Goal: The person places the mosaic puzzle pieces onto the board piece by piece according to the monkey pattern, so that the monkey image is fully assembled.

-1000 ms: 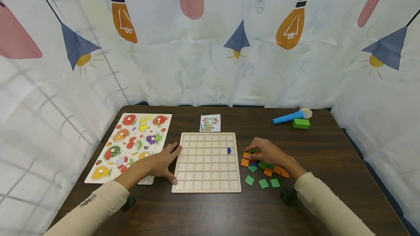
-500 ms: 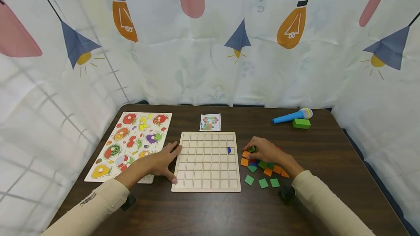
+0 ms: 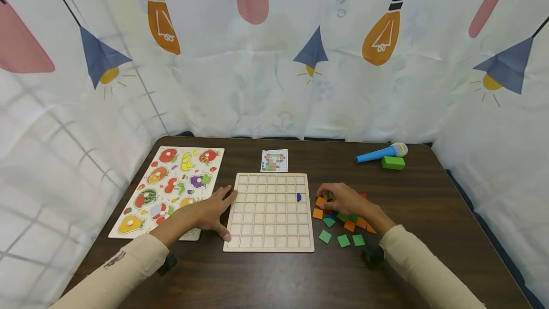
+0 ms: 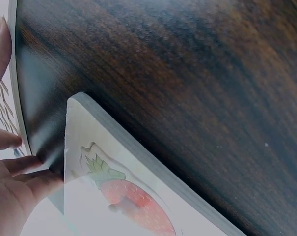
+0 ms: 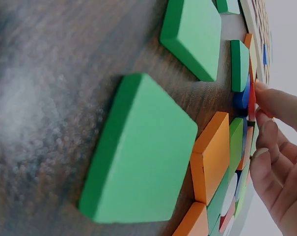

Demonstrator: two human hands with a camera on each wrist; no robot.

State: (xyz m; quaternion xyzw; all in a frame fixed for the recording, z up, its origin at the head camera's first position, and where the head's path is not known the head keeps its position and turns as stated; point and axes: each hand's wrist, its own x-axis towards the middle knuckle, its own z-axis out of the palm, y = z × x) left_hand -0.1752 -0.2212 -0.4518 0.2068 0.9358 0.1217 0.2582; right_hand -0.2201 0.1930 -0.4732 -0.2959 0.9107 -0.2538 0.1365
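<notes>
My left hand [image 3: 212, 213] rests with spread fingers along the left edge of a wooden grid board [image 3: 269, 248]; in the left wrist view this hand [image 4: 13, 191] touches the board's edge. One blue piece [image 3: 299, 197] lies on the board's upper right part. Right of the board, my right hand [image 3: 345, 200] reaches down into a pile of coloured pieces, fingers bent, beside an orange piece [image 3: 318, 213]. In the right wrist view, thumb and fingers of this hand [image 5: 281, 152] are close together at a red piece [image 5: 252, 101]; whether they pinch it is unclear.
A fruit picture board [image 3: 141, 190] lies on the left. Behind the grid board is a small pattern card [image 3: 275, 161]. A blue toy microphone [image 3: 376, 154] and a green block [image 3: 393, 162] lie at the back right. Loose green squares [image 3: 343, 241] lie nearer the front.
My right hand has shifted very slightly left over the pile, and a red piece behind it shows more. My left hand stays on the board's edge.
</notes>
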